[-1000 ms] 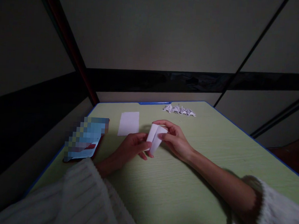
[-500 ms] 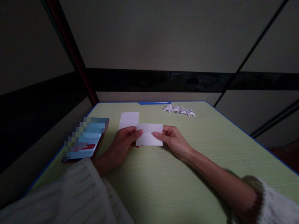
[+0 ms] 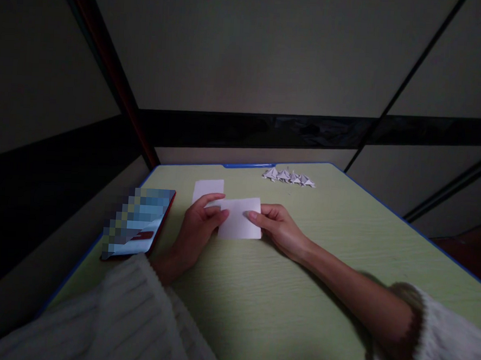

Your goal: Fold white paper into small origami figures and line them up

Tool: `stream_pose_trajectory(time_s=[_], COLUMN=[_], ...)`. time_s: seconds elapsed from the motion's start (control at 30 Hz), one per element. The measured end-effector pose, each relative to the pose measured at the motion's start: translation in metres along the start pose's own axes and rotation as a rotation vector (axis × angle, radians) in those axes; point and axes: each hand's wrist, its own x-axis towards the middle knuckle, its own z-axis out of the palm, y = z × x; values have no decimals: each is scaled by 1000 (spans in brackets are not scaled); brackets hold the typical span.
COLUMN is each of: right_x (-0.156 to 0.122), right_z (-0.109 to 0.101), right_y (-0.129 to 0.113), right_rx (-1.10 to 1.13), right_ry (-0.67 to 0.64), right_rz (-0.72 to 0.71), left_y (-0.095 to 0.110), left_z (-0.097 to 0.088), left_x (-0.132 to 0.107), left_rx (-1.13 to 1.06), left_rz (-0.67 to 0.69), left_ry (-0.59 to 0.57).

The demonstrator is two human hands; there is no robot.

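Note:
A small white sheet of paper [image 3: 238,223] is held up just above the table, between my two hands. My left hand [image 3: 197,223] pinches its left edge with the thumb on the near face and the index finger raised along the top. On the right edge, my right hand [image 3: 280,226] grips it, thumb in front and fingers behind. Behind my left hand lies more white paper [image 3: 208,187] on the table, partly covered by that hand.
The pale green table [image 3: 298,303] has a blue rim. A row of several folded white paper figures [image 3: 288,176] sits near its far edge. A tablet or phone with a lit, blurred screen [image 3: 144,223] lies at the left. Cabinet panels [image 3: 252,56] stand behind.
The held paper has tilted and shows a taller, smoother face, its crease no longer visible. My left index finger has lifted from behind the paper to above its top left corner.

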Motion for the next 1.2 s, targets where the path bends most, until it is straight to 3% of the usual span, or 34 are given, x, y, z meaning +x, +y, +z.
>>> stream_pose_trajectory(time_s=[0.13,0.17,0.23,0.33,0.4,0.63,1.2], right_x=[2,2,1,-1,-2,-3,-1], right_z=[-3,-3,-2,-1,0,2,1], right_y=[2,2,1,1,2,2,5], right_rx=[-23,-29,-40,-45,-53,-81,40], right_ry=[12,10,-15,-121,-203,-329,-336], right_rz=[-27,-31,-39,-45,-44,-23,-8], left_y=[-2,-2,-1,1,2,0,-3], left_z=[3,4,6,9,10,8,8], left_x=[-4,-6,-10,-16,-19,-20,-19], left_rx=[370,431,478,461,434,373,238], left_rz=[372,450,515,490,449,308,250], left_ry=[131,105,-89,-337,-394,-373,-422])
